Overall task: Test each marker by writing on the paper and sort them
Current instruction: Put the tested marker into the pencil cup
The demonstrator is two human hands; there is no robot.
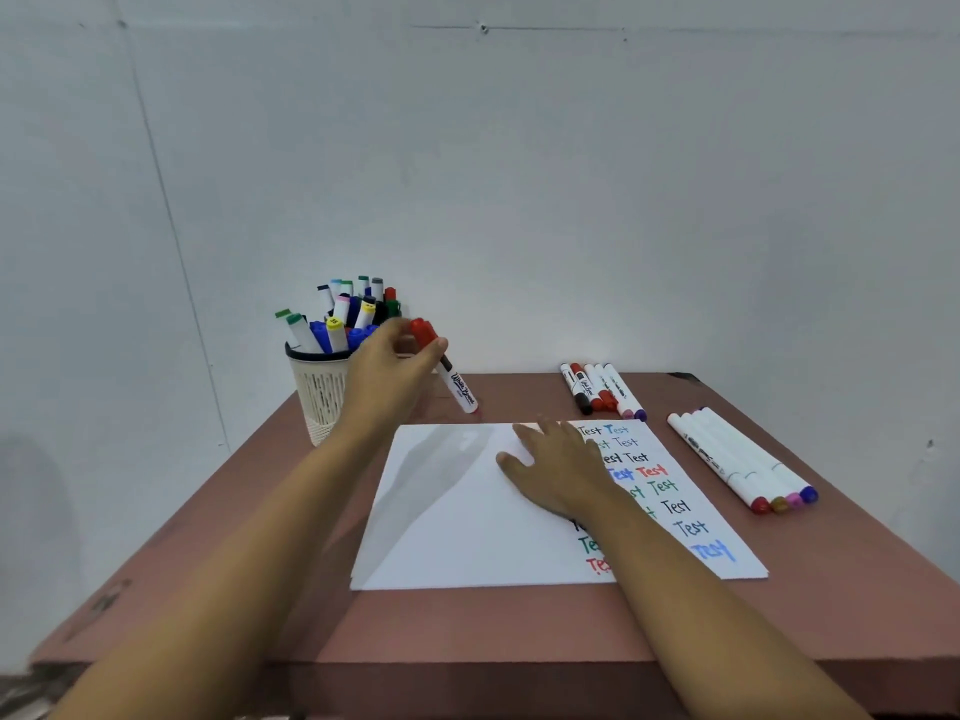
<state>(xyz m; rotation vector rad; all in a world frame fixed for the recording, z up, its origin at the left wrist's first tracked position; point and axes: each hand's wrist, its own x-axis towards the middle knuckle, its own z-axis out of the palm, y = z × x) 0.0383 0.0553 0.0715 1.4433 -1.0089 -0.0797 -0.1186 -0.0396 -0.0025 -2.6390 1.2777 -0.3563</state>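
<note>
Just beyond the far left corner of the paper (467, 522), the left grip (395, 366) pinches a red-capped marker (460, 389) near its cap, fingers curled round it, the barrel slanting down toward the desk (467, 626). The right grip (561, 475) lies flat on the paper, fingers spread, holding nothing. A mesh cup (322, 397) of markers stands left of the paper, a short row of markers (602, 389) lies beyond its far right corner, and four white markers (743, 462) lie to its right.

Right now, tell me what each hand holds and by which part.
The left hand pinches the red-capped marker just below its cap; the right hand holds nothing and rests flat on the paper.
</note>
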